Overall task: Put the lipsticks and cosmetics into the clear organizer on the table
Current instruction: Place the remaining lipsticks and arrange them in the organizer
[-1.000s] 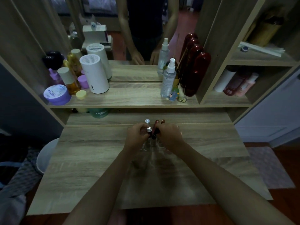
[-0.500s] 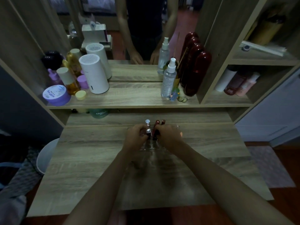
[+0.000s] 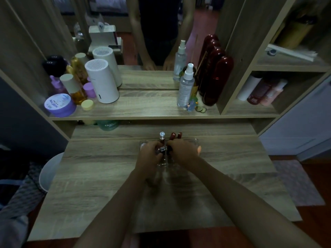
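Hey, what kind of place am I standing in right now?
Most likely a bedroom dressing table or vanity. A mirror sits behind a wooden shelf crowded with skincare jars and a spray bottle, and both hands are at a clear organizer holding lipsticks.

Two hands: left hand (image 3: 149, 155), right hand (image 3: 182, 152). One clear organizer (image 3: 196, 141). Three tubes stand up behind the hands: one silver-capped tube (image 3: 162, 136), two dark red lipsticks (image 3: 172, 136). Shelf: one white cylinder (image 3: 101, 83), one spray bottle (image 3: 185, 88), one purple jar (image 3: 60, 105), one dark red bottle (image 3: 217, 81); the others are mirror reflections.
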A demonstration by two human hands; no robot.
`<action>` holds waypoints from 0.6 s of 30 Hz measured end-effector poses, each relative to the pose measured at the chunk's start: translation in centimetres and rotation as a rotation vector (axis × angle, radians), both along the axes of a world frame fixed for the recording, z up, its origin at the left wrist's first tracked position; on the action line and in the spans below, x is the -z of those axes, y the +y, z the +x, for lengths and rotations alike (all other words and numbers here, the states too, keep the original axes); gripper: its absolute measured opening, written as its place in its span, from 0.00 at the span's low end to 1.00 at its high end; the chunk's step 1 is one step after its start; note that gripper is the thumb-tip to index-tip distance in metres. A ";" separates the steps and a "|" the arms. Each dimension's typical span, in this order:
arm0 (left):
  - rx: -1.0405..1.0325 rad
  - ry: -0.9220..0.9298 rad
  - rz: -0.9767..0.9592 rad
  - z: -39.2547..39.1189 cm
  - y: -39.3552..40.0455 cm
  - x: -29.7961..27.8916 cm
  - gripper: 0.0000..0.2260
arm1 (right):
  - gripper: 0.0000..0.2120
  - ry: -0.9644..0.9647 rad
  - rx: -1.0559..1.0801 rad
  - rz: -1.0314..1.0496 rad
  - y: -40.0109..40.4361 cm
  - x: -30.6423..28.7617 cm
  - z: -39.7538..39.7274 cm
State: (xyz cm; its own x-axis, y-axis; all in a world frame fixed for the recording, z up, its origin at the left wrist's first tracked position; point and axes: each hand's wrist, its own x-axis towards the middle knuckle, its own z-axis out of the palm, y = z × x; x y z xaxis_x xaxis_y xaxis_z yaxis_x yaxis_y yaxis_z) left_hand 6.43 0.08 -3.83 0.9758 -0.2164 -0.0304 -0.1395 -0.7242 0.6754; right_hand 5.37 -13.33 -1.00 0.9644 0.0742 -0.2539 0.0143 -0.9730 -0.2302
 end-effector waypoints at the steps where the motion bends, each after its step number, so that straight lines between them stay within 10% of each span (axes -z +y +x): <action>1: 0.002 0.000 -0.012 0.1 0.1 0.0 0.10 | 0.14 -0.001 -0.008 0.005 -0.1 0.0 0.0; 18: -0.050 -0.072 -0.101 2.4 0.2 -1.8 0.14 | 0.13 -0.232 -0.112 -0.212 -1.1 -2.6 3.5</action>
